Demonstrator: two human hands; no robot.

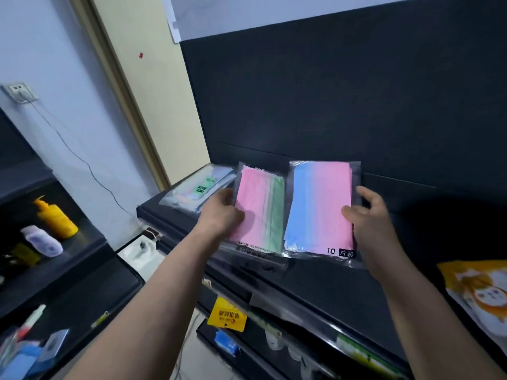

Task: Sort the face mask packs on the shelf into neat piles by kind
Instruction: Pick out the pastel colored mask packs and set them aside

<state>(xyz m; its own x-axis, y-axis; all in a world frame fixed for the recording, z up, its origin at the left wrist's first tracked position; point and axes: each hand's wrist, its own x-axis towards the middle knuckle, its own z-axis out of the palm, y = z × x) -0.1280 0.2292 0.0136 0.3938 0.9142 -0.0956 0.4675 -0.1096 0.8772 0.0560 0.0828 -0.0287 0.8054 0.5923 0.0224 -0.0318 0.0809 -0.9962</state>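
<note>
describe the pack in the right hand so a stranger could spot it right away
Find the black shelf against the dark back panel. Two mask packs are held side by side above it; take the one in the right hand. That blue-and-pink pack is marked "10" at its bottom, unlike the pink-and-green pack.

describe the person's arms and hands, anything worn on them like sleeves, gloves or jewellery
Both arms are bare up to where they leave the bottom edge of the view: no sleeve shows. The left hand and the right hand wear no gloves. No watch, bracelet or ring is visible on the wrists or fingers that show. Nails look short and unpainted, though the picture is a bit soft.
</note>
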